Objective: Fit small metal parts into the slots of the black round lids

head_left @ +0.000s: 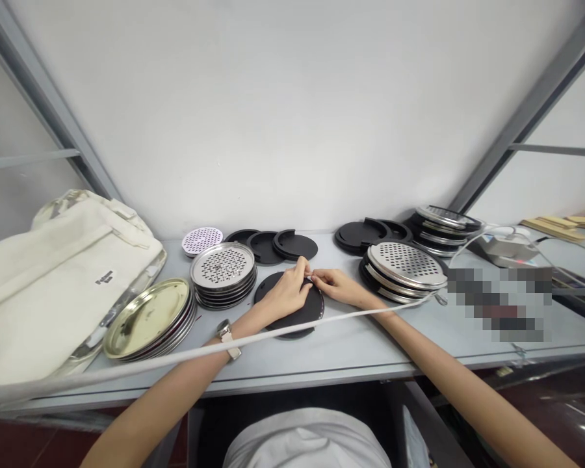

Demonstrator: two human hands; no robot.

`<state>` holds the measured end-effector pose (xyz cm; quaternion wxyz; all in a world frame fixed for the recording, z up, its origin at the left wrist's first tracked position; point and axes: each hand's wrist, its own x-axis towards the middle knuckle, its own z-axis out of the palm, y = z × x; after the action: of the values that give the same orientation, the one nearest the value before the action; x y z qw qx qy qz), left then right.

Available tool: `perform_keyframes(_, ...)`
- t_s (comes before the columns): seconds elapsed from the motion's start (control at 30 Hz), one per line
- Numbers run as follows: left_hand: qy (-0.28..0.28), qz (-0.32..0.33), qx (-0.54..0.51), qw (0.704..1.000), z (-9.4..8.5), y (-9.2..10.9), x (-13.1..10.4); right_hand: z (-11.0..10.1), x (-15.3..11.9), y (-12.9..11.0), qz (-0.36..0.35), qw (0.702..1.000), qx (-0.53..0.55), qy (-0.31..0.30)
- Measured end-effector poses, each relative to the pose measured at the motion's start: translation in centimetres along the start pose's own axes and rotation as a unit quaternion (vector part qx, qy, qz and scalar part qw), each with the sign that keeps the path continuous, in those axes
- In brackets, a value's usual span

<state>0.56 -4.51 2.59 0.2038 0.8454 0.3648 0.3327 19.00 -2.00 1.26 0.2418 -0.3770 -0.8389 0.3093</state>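
Note:
A round black disc [292, 318] lies on the grey table in front of me. My left hand [287, 290], with a watch at its wrist, rests over the disc's upper part, fingers pinched together. From the right, my right hand [332, 285] meets it at the disc's upper right edge, its fingertips also pinched. Whatever is between the fingertips is too small to make out. Left of the hands stands a stack of perforated silver discs [223, 266]; to their right is a stack of black and silver grater discs [407, 264].
Black round trays [295, 246] and more black trays [363, 235] lie along the wall. Gold and silver plates [149, 318] and a cream bag [53, 279] are at left. A white cable [185, 354] crosses in front of my forearms. A purple perforated disc [202, 240] sits behind.

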Motion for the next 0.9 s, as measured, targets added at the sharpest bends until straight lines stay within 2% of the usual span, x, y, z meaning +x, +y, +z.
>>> perform_keyframes(0.37, -0.002, 0.008, -0.005, 1.0, 0.17, -0.15, 0.09, 0.09, 0.07, 0.27, -0.001, 1.0, 0.001, 0.008)
perform_keyframes(0.73, 0.006, -0.012, -0.007, 1.0, 0.22, -0.68, 0.06, 0.0, -0.13, 0.68, 0.011, 1.0, -0.013, 0.025)
perform_keyframes(0.9, 0.042, -0.007, 0.037, 0.998, 0.23, -0.27, -0.08, 0.08, -0.02, 0.9, 0.009, 0.999, -0.025, 0.047)
